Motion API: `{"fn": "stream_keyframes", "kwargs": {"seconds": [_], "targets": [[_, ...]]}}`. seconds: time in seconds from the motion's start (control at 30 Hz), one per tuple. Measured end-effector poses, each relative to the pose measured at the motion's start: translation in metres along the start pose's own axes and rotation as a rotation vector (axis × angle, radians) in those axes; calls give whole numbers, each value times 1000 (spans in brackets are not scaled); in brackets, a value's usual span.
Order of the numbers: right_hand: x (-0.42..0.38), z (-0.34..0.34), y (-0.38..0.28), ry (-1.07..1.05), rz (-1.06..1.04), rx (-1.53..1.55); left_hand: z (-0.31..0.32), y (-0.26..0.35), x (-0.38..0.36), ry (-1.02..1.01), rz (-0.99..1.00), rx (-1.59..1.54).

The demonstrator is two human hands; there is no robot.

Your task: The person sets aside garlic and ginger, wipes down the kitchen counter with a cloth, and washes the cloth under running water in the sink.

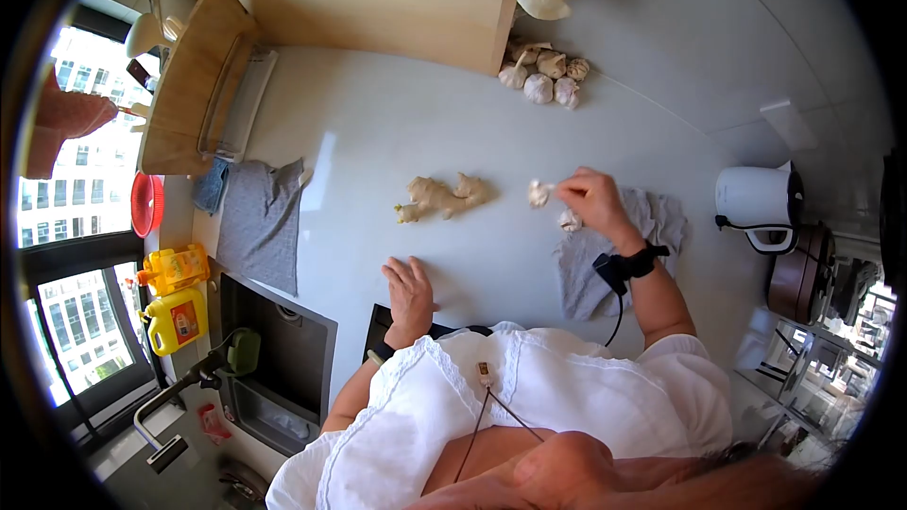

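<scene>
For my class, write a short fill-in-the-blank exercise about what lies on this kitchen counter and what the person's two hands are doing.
1. The right hand pinches a small white piece of ____ above the pale countertop.
2. The left hand lies flat and holds ____.
3. The knobbly beige ginger root lies between the crumpled grey cloth and the flat grey ____ by the sink.
4. The heap of whole garlic bulbs sits beside the wooden ____.

Missing words: garlic; nothing; towel; board

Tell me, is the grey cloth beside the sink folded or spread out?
Spread out: the grey cloth lies flat in a single layer on the counter, one corner reaching the sink.
</scene>
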State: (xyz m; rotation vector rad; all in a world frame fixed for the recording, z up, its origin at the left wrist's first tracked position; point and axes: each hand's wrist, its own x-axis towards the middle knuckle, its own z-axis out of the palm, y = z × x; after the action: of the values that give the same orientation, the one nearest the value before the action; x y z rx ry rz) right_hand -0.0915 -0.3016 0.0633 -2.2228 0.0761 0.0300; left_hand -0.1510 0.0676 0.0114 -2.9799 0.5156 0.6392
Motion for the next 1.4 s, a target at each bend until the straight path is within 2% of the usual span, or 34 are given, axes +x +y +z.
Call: {"fn": "stream_keyframes", "kwargs": {"seconds": [0.1, 0.23, 0.33, 0.43, 0.63, 0.83, 0.93, 1.03, 1.13, 1.23, 1.3, 1.37, 1.4], "targets": [[35, -34, 24, 298, 9, -121, 1, 2, 2, 2, -2, 27], [85, -59, 79, 518, 33, -269, 1, 4, 5, -55, -33, 90], [117, -62, 111, 576, 67, -239, 9, 2, 5, -67, -43, 128], [137, -62, 131, 498, 190, -252, 7, 4, 6, -82, -56, 131], [159, -51, 138, 508, 227, -192, -6, 6, 10, -148, -64, -23], [169, -44, 150, 672, 117, -205, -3, 4, 9, -145, -55, -29], [167, -43, 150, 687, 74, -235, -2, 4, 7, -130, -49, -29], [164, -43, 151, 556, 223, -126, -2, 4, 6, -114, -39, -32], [153, -46, 147, 556, 198, -130, 2, 2, 6, -93, -38, -20], [119, -58, 131, 453, 218, -110, 6, 1, 4, -63, -22, 49], [80, -63, 110, 180, 176, -162, 9, 2, 4, -27, -17, 145], [37, -53, 86, -89, 256, 15, 7, 3, 5, -63, -17, 172], [17, -47, 72, -167, 163, 3, 5, 4, 6, -80, -16, 187]]}}
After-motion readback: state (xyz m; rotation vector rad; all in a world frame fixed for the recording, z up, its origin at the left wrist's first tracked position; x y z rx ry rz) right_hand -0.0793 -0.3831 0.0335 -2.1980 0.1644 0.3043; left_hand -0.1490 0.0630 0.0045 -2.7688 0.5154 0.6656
